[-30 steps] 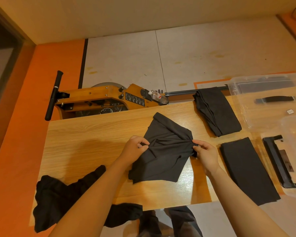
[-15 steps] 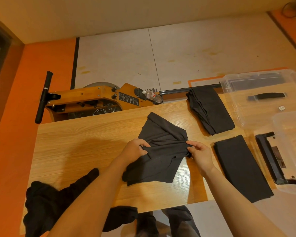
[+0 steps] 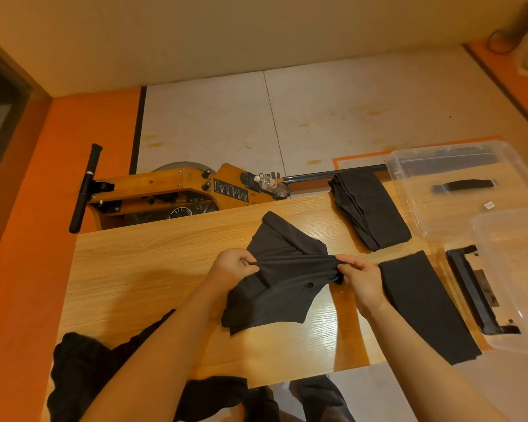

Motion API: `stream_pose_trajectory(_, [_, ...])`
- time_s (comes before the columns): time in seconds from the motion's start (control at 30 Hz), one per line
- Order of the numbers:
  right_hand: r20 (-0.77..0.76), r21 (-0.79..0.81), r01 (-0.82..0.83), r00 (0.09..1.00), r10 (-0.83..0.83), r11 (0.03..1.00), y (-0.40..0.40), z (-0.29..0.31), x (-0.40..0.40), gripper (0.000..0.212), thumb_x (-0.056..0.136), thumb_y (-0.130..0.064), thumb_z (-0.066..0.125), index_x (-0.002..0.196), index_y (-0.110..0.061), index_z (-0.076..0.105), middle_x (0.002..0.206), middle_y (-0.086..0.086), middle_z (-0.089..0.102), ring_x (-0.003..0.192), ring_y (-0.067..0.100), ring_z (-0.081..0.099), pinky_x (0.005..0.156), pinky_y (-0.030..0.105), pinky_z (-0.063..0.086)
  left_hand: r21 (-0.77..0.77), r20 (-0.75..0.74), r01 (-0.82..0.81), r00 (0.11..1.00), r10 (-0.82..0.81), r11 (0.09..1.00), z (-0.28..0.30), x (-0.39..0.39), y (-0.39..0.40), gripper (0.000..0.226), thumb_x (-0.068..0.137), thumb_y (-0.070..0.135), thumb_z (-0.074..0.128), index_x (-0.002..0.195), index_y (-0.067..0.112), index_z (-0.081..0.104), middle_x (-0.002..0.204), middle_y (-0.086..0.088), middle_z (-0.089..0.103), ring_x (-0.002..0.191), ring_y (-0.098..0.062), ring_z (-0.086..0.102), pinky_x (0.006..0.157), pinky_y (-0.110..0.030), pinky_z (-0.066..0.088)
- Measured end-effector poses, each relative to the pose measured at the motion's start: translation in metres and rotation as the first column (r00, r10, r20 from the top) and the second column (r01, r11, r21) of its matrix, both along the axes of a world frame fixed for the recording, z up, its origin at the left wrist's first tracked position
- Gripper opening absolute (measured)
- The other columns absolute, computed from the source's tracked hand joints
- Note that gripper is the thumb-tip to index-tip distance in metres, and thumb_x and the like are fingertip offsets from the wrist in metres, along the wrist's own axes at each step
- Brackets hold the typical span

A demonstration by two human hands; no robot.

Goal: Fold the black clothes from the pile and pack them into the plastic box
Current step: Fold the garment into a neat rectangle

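Note:
A black garment (image 3: 275, 287) lies crumpled at the middle of the wooden table (image 3: 153, 269). My left hand (image 3: 230, 268) pinches its left side and my right hand (image 3: 361, 277) pinches its right side, stretching a fold taut between them. Two folded black clothes lie to the right: one at the far edge (image 3: 368, 213), one nearer (image 3: 424, 303). The unfolded black pile (image 3: 83, 370) hangs over the table's near left corner. The clear plastic box (image 3: 457, 190) stands at the far right.
A clear lid with a black handle (image 3: 482, 290) lies at the near right, partly over the box. Behind the table stands a wooden rowing machine (image 3: 165, 190) with a water bottle (image 3: 270, 185) on it.
Both hands have lifted the garment's middle and pulled it taut into a raised ridge. The camera view has shifted slightly.

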State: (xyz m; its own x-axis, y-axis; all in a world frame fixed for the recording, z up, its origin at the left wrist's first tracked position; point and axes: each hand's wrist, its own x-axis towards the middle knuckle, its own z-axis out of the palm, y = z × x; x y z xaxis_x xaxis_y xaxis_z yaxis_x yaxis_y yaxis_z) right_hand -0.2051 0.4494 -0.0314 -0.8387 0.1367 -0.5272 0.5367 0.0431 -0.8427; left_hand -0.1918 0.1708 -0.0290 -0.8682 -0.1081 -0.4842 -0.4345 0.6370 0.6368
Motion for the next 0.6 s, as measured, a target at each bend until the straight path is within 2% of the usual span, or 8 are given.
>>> stream_pose_trajectory(0.07, [-0.029,0.008,-0.012,1.000,0.012,1.000,0.000,0.009,-0.007,0.023,0.094,0.001,0.057,0.099,-0.017,0.069,0.102,0.002,0.068,0.101,0.021,0.064,0.077,0.025,0.055,-0.008,-0.007,-0.002,1.000,0.002,1.000,0.015,-0.002,-0.004,0.012,0.085,0.017,0.072,0.096,0.014,0.069,0.084,0.005,0.061,0.080,-0.010,0.057,0.067,-0.015,0.044])
stream_pose_trajectory(0.13, [-0.059,0.007,-0.035,0.998,0.035,0.999,-0.003,0.022,-0.016,0.023,0.094,0.001,0.057,0.104,-0.016,0.070,0.106,0.002,0.067,0.106,0.022,0.062,0.087,0.031,0.055,0.059,-0.069,-0.035,0.997,0.039,0.998,0.033,-0.003,-0.009,0.005,0.085,0.016,0.071,0.088,0.015,0.067,0.096,0.005,0.063,0.092,-0.010,0.057,0.079,-0.022,0.044])
stream_pose_trajectory(0.2, [-0.090,0.022,-0.051,0.995,0.053,0.998,-0.009,0.038,-0.025,0.025,0.093,0.001,0.058,0.106,-0.017,0.070,0.107,0.000,0.067,0.109,0.022,0.060,0.098,0.040,0.052,0.180,-0.105,-0.116,0.985,0.136,0.977,0.053,-0.005,-0.013,0.007,0.085,0.013,0.070,0.081,0.014,0.065,0.112,0.004,0.063,0.102,-0.008,0.056,0.086,-0.022,0.043])
stream_pose_trajectory(0.23, [-0.110,0.031,-0.056,0.992,0.059,0.998,-0.012,0.046,-0.030,0.026,0.093,0.001,0.059,0.107,-0.017,0.071,0.107,-0.002,0.066,0.110,0.022,0.059,0.100,0.042,0.050,0.224,-0.108,-0.155,0.977,0.183,0.962,0.064,-0.007,-0.015,0.008,0.086,0.011,0.069,0.081,0.014,0.064,0.113,0.004,0.064,0.101,-0.007,0.057,0.083,-0.017,0.043])
stream_pose_trajectory(0.3, [-0.156,0.027,-0.065,0.985,0.068,0.998,-0.021,0.065,-0.038,0.027,0.092,0.002,0.059,0.110,-0.015,0.070,0.105,-0.005,0.065,0.111,0.021,0.058,0.101,0.042,0.049,0.256,-0.120,-0.197,0.965,0.234,0.946,0.087,-0.009,-0.017,0.008,0.088,0.013,0.067,0.084,0.018,0.063,0.104,0.006,0.066,0.092,-0.005,0.059,0.072,-0.013,0.044])
stream_pose_trajectory(0.4, [-0.211,0.003,-0.075,0.975,0.074,0.997,-0.033,0.093,-0.049,0.028,0.092,0.003,0.058,0.111,-0.014,0.070,0.102,-0.007,0.064,0.109,0.019,0.058,0.099,0.040,0.050,0.245,-0.187,-0.184,0.954,0.232,0.952,0.117,-0.013,-0.027,0.004,0.089,0.018,0.067,0.089,0.020,0.063,0.094,0.003,0.069,0.091,-0.010,0.062,0.081,-0.026,0.049])
stream_pose_trajectory(0.6, [-0.319,-0.005,-0.120,0.941,0.113,0.993,-0.051,0.139,-0.063,0.028,0.093,0.002,0.057,0.113,-0.014,0.070,0.099,-0.012,0.063,0.098,0.008,0.058,0.098,0.032,0.048,0.282,-0.275,-0.183,0.925,0.262,0.942,0.166,-0.015,-0.047,0.007,0.092,0.016,0.062,0.099,0.016,0.061,0.096,0.000,0.071,0.093,-0.015,0.065,0.077,-0.024,0.049])
